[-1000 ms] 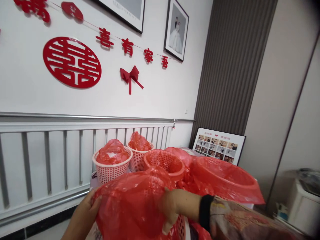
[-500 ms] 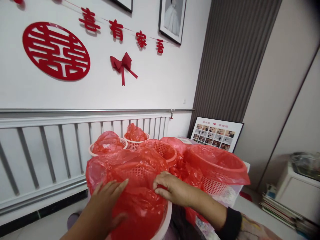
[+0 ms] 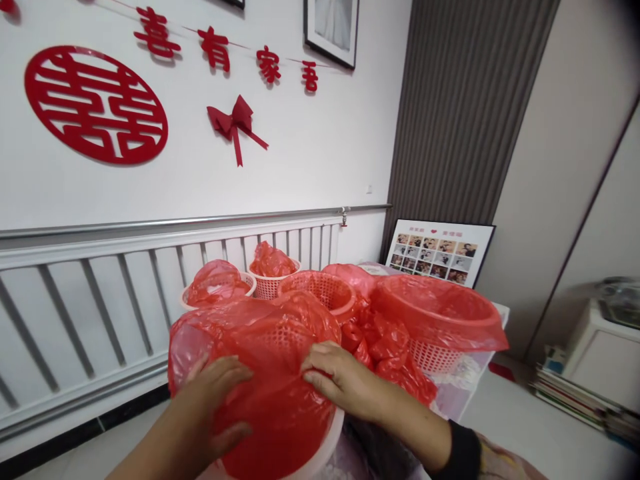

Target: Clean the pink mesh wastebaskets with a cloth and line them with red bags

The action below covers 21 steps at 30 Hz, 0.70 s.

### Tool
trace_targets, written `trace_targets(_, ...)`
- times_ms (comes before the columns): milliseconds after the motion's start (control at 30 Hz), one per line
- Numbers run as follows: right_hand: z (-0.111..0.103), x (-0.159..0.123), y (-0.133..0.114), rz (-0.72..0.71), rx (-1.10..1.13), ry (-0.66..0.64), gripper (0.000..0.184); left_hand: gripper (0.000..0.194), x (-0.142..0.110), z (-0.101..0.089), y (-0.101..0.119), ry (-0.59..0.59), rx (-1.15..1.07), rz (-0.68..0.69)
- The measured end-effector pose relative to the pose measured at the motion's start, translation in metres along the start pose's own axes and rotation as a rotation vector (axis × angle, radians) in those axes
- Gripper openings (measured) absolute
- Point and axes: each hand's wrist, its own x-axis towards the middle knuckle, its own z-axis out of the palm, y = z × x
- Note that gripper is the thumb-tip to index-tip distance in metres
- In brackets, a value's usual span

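A thin red plastic bag [image 3: 275,427] lines and drapes over the white plastic basket [image 3: 331,445] right in front of me. My left hand [image 3: 213,393] lies against the bag's left side, its fingers stretched and the thumb held apart. On the right side, my right hand [image 3: 343,377] has its fingers curled onto the bag, pinching the film near the basket's rim. Behind this basket stands a smaller basket [image 3: 320,293] covered in red plastic. To the right, a larger basket [image 3: 440,357] wears a red bag folded over its rim.
Two white baskets [image 3: 273,285] with red bags stand near the radiator [image 3: 117,300]. Crumpled red bags [image 3: 390,347] lie between the baskets on the table. A photo board [image 3: 443,250] leans at the back; a white cabinet [image 3: 603,353] stands to the right.
The view has shifted slightly, with the wall decorations moving left. The bag's film in front looks smoother and more stretched between my hands. My right hand stays on the bag.
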Motion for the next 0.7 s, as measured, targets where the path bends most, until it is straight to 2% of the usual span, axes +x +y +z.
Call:
trace_targets(33, -0.001, 0.003, -0.004, -0.053, 0.006, 0.028, 0.023, 0.04, 0.004, 0.0, 0.007, -0.047, 0.034, -0.011)
trace_targets(100, -0.005, 0.008, -0.011, -0.127, -0.004, 0.126, 0.027, 0.019, 0.012, -0.004, 0.018, -0.149, 0.074, -0.062)
trace_targets(167, -0.009, 0.009, -0.014, -0.156, -0.058, 0.234, 0.03, 0.028, 0.015, -0.01, 0.02, -0.162, 0.027, -0.139)
trace_targets(233, -0.012, 0.006, -0.015, -0.128, -0.109, 0.282, 0.029, 0.031, 0.013, -0.014, 0.015, -0.109, -0.115, -0.231)
trace_targets(367, -0.013, -0.009, -0.019, 0.008, -0.089, 0.303, 0.027, 0.038, 0.008, -0.018, 0.005, -0.073, -0.342, -0.32)
trace_targets(467, -0.008, -0.016, -0.024, -0.064, -0.179, 0.217, 0.054, 0.042, 0.015, -0.02, 0.006, -0.101, -0.344, -0.328)
trace_targets(500, -0.005, -0.017, -0.025, -0.093, -0.249, 0.175, 0.057, 0.043, 0.018, -0.021, 0.007, -0.124, -0.34, -0.325)
trace_targets(533, -0.002, -0.017, -0.024, -0.112, -0.322, 0.15, 0.051, 0.044, 0.02, -0.021, 0.006, -0.155, -0.334, -0.319)
trace_targets(600, 0.006, -0.016, -0.02, -0.11, -0.41, 0.182, 0.026, 0.045, 0.02, -0.02, 0.003, -0.18, -0.303, -0.306)
trace_targets(667, 0.012, -0.016, -0.016, -0.088, -0.383, 0.28, 0.021, 0.037, 0.013, -0.015, -0.001, -0.09, -0.217, -0.263)
trace_targets(700, 0.013, -0.016, -0.015, -0.078, -0.345, 0.329, 0.022, 0.041, 0.008, -0.01, -0.002, -0.007, -0.146, -0.217)
